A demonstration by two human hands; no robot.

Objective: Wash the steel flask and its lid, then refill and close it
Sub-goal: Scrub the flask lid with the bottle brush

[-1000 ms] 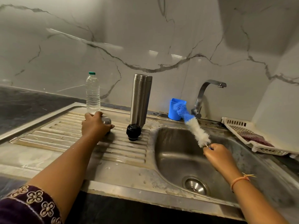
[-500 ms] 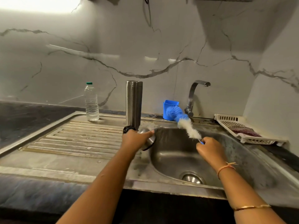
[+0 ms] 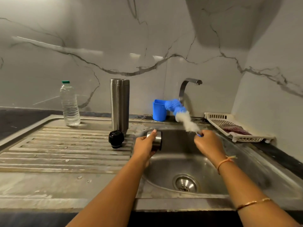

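The tall steel flask [image 3: 119, 104] stands upright and uncapped at the back of the drainboard. Its black stopper [image 3: 116, 139] sits just in front of it. My left hand [image 3: 145, 147] grips the small steel cup lid [image 3: 157, 142] on its side over the sink's left edge, its opening facing right. My right hand [image 3: 208, 144] holds the handle of a bottle brush [image 3: 182, 116] with white and blue bristles, which points up and left toward the tap. The brush is apart from the lid.
A clear water bottle [image 3: 69, 104] with a green cap stands at the drainboard's back left. A blue cup [image 3: 159, 110] and the tap [image 3: 188, 86] are behind the sink basin [image 3: 229, 181]. A white rack [image 3: 236, 130] with a dark scrubber lies at the right.
My left hand picked up the steel cup lid from the drainboard and carried it right, over the sink. My right hand kept holding the brush near the tap.
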